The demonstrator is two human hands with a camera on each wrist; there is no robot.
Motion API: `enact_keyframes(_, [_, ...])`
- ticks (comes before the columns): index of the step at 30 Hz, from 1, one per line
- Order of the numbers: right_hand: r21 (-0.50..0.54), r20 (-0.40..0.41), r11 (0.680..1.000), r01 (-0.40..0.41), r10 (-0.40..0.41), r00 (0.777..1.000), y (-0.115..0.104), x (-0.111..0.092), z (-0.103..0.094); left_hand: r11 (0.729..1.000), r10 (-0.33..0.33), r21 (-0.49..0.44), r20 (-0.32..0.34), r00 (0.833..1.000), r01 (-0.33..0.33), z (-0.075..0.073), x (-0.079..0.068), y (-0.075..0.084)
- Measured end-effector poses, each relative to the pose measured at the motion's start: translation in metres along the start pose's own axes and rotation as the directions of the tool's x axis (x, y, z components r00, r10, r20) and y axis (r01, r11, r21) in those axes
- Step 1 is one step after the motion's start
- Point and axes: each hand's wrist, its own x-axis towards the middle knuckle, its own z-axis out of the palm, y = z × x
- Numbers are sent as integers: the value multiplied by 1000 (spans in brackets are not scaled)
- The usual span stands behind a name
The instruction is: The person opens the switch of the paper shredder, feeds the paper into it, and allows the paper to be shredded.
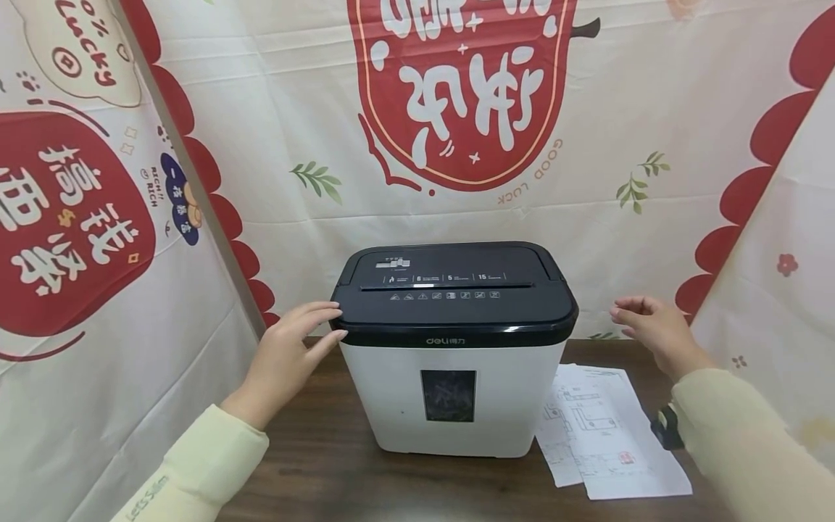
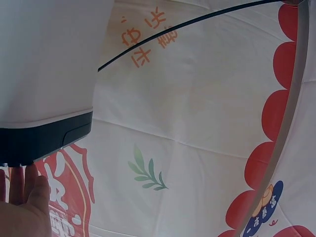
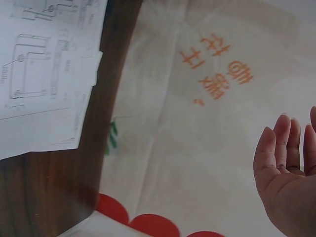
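Note:
A paper shredder (image 1: 385,391) with a white bin and black top stands upright on the wooden table. Its feed slot (image 1: 450,287) runs across the top, and a small dark window (image 1: 449,396) is set in the front. My left hand (image 1: 290,355) touches the left end of the black rim with extended fingertips; in the left wrist view those fingers (image 2: 32,185) meet the dark rim. Off to the right, my right hand (image 1: 655,335) hovers with nothing in it, fingers loosely bent. Below it lie printed drawing sheets (image 1: 603,428), overlapping beside the shredder.
Printed cloth (image 1: 261,145) hangs behind the table and along both sides, with red scalloped edging (image 1: 740,196). The dark wooden table (image 1: 326,478) shows in front of the shredder. A black cord (image 2: 197,19) crosses the left wrist view.

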Motion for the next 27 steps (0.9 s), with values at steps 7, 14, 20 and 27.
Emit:
enact_keyframes(7, [4,0,999,-33,33,999,24,-2,2,999,48,-15,-54,997,-49,5,-4,-2])
enact_keyframes(14, [21,-14,998,-51,51,999,56,-8,5,999,48,-9,-64,997,-49,6,-6,-1])
enact_keyframes(20, [-48,-48,987,-156,153,987,88,-13,5,997,82,14,-96,992,-81,7,-5,-2])
enact_keyframes(27, [-120,-91,964,-237,227,970,113,-17,10,992,123,35,-135,983,-119,8,-3,-2])
